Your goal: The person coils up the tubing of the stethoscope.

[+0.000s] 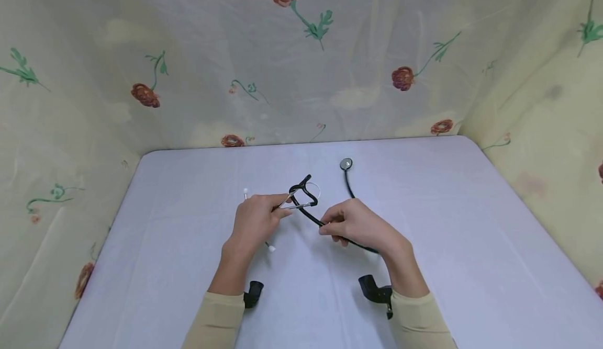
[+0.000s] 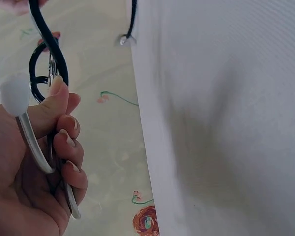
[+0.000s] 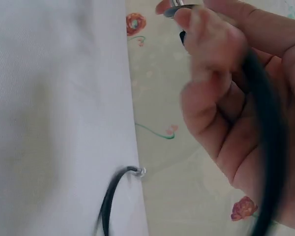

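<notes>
While a flowered cloth hangs behind my smooth white table, I hold one stethoscope up over it, its single black tube glossy, bent, and forked and looped near one end. My left hand is closed, fingers curled around the two slim metal ear pipes. My right hand pinches the tube between thumb and fingers. Beyond that hand shows one round, dark-rimmed disc; two smooth white ear tips poke out either side of my left hand.
</notes>
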### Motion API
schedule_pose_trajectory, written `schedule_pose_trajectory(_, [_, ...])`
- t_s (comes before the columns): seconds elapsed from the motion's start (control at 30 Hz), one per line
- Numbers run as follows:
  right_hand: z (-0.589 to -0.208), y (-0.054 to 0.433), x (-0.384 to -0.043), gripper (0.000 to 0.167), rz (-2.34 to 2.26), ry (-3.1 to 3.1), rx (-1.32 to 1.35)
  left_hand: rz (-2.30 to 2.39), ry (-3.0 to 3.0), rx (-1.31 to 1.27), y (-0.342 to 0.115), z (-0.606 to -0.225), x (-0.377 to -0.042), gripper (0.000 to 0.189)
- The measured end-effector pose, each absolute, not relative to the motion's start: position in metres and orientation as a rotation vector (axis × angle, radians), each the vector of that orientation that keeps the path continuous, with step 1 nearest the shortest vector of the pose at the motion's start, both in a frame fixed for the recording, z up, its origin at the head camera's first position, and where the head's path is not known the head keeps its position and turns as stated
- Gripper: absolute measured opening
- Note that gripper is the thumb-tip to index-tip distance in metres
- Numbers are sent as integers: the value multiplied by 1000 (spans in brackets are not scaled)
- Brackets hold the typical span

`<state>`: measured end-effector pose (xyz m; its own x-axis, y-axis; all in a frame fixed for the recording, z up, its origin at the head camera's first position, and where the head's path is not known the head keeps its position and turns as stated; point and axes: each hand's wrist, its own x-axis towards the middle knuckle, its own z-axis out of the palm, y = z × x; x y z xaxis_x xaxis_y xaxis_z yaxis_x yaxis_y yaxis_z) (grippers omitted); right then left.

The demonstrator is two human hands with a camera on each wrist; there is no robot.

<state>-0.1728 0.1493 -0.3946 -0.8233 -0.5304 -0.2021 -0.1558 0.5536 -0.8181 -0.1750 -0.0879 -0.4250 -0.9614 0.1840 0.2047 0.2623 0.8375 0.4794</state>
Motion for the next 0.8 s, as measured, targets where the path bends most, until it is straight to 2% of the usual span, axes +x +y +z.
schedule_pose_trajectory(0.27, [-392,152,-171,25,-1107,2385,-625,-702,-2922,-296,-90,-430,-176,29])
schedule_pose_trajectory(0.53, [-389,149,-172,13,-1168,2552,-682,-711,-3002,-350,-93,-427,-176,16])
schedule_pose_trajectory(0.8, [-384,149,-172,10,-1119,2746,-791,-634,-3086,-543,-78,-419,-169,19])
